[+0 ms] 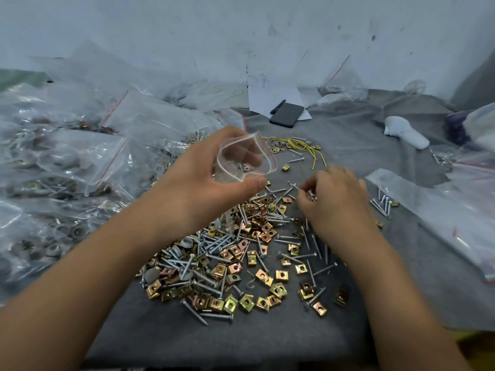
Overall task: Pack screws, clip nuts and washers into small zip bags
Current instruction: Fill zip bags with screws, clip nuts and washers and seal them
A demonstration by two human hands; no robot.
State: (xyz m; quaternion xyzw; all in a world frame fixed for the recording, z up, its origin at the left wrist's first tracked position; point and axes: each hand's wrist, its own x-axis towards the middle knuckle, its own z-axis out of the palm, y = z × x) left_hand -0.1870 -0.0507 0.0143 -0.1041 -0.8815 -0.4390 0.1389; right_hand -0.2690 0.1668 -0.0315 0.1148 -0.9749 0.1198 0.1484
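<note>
Clear plastic first: filled bags [67,162] heaped at nine o'clock, then my left hand [214,178] pinching a small zip bag [247,159] open-mouthed above the desk [348,135]. Screws [214,243] and clip nuts [235,267] lie at six o'clock. My right hand [332,199], blurred, pinches small hardware at three o'clock.

Single head-worn, wide-angle view, looking forward and down from the person's own eye position onto a grey cloth-covered table [348,145], with both forearms entering from the bottom edge. The left hand [211,178] and right hand [334,199] sit near the centre of the frame at close range, while the pale wall [241,36] closes the far side. Straight edges bow toward the margins.
</note>
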